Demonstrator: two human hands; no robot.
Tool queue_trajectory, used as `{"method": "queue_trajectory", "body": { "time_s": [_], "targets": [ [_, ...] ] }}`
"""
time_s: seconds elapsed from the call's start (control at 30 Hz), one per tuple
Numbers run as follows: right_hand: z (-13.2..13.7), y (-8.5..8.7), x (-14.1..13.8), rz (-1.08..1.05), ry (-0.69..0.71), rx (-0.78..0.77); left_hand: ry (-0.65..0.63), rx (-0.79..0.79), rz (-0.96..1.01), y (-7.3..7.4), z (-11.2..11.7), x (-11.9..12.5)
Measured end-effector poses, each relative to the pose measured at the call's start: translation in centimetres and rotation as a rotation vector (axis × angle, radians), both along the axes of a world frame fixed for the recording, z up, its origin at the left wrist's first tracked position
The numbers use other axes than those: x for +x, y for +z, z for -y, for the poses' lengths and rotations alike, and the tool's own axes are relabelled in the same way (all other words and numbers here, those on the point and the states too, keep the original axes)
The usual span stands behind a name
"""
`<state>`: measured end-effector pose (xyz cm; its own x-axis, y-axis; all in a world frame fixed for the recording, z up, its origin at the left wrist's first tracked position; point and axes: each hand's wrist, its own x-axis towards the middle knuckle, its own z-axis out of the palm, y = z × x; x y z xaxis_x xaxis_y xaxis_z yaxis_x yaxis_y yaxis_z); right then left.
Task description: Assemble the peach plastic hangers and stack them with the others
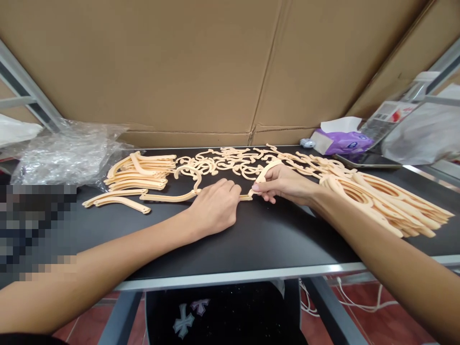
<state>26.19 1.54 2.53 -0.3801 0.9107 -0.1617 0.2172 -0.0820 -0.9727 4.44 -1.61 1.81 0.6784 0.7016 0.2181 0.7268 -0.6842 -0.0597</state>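
Observation:
My left hand (pixel 217 205) is closed around a cream plastic hanger (pixel 170 197), whose arm sticks out to the left with a curved hook (pixel 197 179) rising from it. Its other end shows just right of my fist. There my right hand (pixel 282 184) pinches a curved cream hanger piece (pixel 269 167), touching or very near that end; whether the two are joined I cannot tell. Loose hanger arms (pixel 124 203) lie left of my left hand, by a stack of similar arms (pixel 142 175). Behind both hands spreads a pile of loose hooks (pixel 228 158).
Stacked cream hanger pieces with rounded ends (pixel 381 206) lie under and beyond my right forearm. Crumpled clear plastic (pixel 68 153) sits at the left. A purple tissue pack (pixel 345 142) and a phone (pixel 370 160) are at the back right. Cardboard (pixel 161 67) walls off the black table (pixel 287 244).

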Motion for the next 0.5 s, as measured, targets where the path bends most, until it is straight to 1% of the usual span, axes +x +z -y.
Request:
{"method": "queue_trajectory", "body": {
  "time_s": [0.27,0.5],
  "targets": [
    [-0.12,-0.31,-0.04,0.080,0.000,0.062,-0.014,-0.030,0.005,-0.28,-0.37,-0.12],
    [0.22,0.11,-0.07,0.119,0.018,0.084,-0.019,-0.039,0.026,-0.39,-0.36,-0.20]
  ]
}}
